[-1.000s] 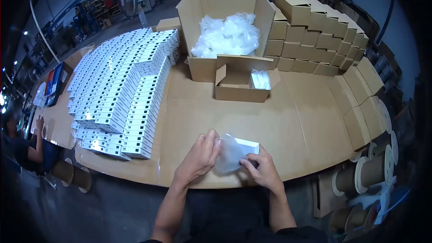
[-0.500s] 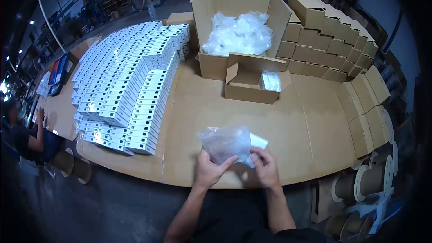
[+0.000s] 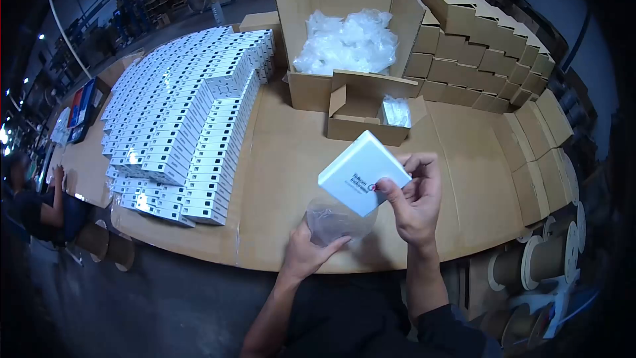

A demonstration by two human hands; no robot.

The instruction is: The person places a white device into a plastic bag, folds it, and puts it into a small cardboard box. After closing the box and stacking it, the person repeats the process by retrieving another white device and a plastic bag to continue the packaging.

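Note:
My right hand grips a flat white box by its right corner, thumb on the printed face. The box is tilted and raised above the table. Just below it, my left hand is closed on a clear plastic bag, whose upper part lies behind or under the box's lower corner. Beyond my hands stands an open cardboard carton with one plastic-wrapped white box at its right end.
Stacked white boxes fill the table's left side. A large carton holds plastic bags. Brown cartons are piled at the back right, with open cartons along the right edge. A person sits at far left.
The white box has come out of the plastic bag and risen, turned with its printed face toward me in my right hand. My left hand keeps the bag low.

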